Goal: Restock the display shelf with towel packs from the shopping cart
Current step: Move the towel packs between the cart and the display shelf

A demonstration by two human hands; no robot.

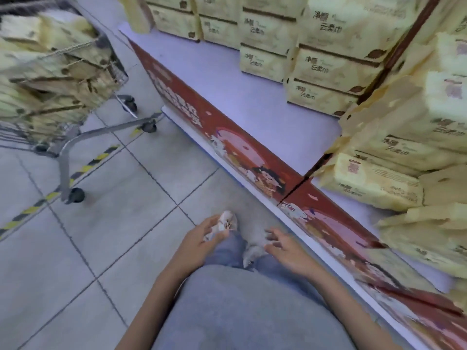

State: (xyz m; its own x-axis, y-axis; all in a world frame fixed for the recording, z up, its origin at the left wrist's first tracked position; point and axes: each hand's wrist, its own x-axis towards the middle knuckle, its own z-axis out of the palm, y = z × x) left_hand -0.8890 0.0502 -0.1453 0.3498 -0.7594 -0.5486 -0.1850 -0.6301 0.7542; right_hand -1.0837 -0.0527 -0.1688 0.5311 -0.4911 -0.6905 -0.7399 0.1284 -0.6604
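Cream-yellow towel packs point(326, 59) stand stacked on the low display shelf point(252, 97), whose top is pale and whose front is red. More packs point(394, 157) are piled at the right. The wire shopping cart point(58, 72) at upper left is full of the same packs. My left hand point(202, 238) hangs low over my feet with fingers loosely apart, holding nothing. My right hand point(285, 248) hangs beside it, fingers spread and empty, close to the shelf's front edge. Both hands are far from any pack.
Grey floor tiles lie under me, with a yellow-black hazard stripe point(58, 190) running beneath the cart. The cart's wheels point(75, 195) stand left of the shelf. My grey top and blue trousers fill the bottom of the view, with pale shoes point(250, 251) below.
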